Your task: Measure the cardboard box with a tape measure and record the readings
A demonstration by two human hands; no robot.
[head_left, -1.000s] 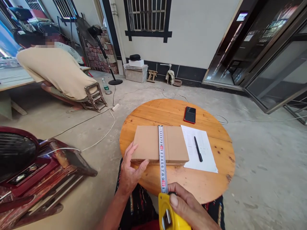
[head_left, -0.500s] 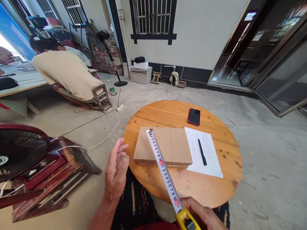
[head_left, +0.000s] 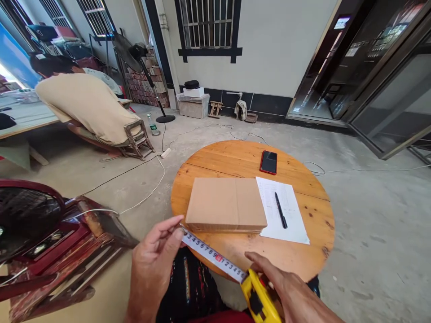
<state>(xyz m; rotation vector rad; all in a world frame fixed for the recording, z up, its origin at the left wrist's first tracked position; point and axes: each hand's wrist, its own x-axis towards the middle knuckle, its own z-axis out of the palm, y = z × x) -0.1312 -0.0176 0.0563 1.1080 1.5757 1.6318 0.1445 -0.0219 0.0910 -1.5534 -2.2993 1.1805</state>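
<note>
My left hand (head_left: 153,258) pinches the free end of the tape measure's white blade (head_left: 213,255) between thumb and fingers, beside the box's near left corner. The yellow case of the tape measure (head_left: 257,298) is gripped in my right hand (head_left: 283,285), low in front of the table. Between my hands the blade slopes down to the right, a little in front of the box's near edge. The brown cardboard box (head_left: 226,202) lies flat and closed on the round wooden table (head_left: 303,264). Whether the blade touches the box, I cannot tell.
Right of the box lie a written paper sheet (head_left: 296,229) and a black pen (head_left: 280,211). A phone (head_left: 268,162) rests at the table's far side. A fan (head_left: 28,220) stands on a wooden chair at left. Beyond, a person (head_left: 84,105) sits at another table. Cords cross the floor.
My left hand has gone from empty and spread to pinching the blade's end. The blade has swung down from above the box to its front, and less of it is out.
</note>
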